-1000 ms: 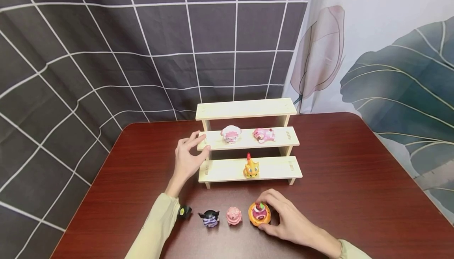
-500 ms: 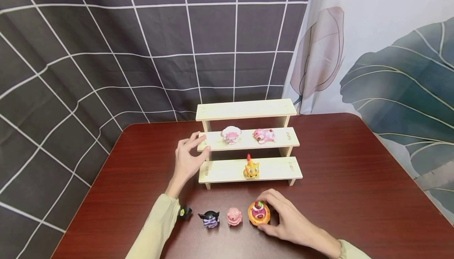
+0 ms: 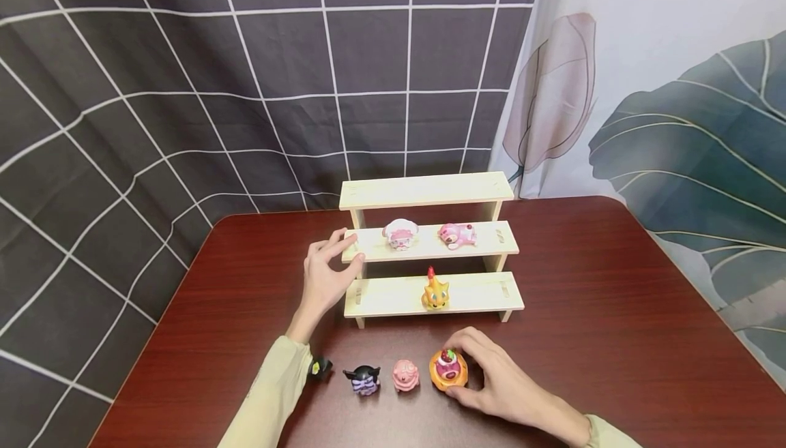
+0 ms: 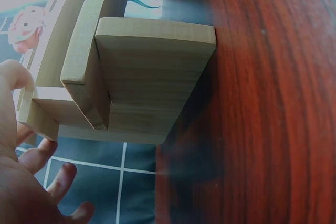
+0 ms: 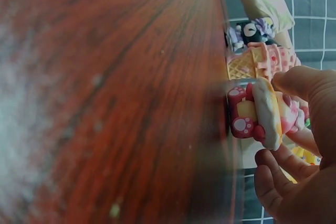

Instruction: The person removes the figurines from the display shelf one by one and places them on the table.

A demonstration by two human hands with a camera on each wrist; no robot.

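Pinching | right hand [image 3: 496,376]: grip around orange-ringed figurine [image 3: 447,369] | left hand [image 3: 323,274]: grip around wooden shelf [image 3: 427,243], middle tier

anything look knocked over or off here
Perhaps the pink toy on the middle shelf: it lies flat, while the white toy beside it and the yellow toy on the lowest shelf look upright. That may just be its moulded pose. I see nothing spilled or broken.

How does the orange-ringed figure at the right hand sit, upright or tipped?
Upright: the right wrist view shows the figure with feet nearest the table, head farther from it. The right hand pinches it.
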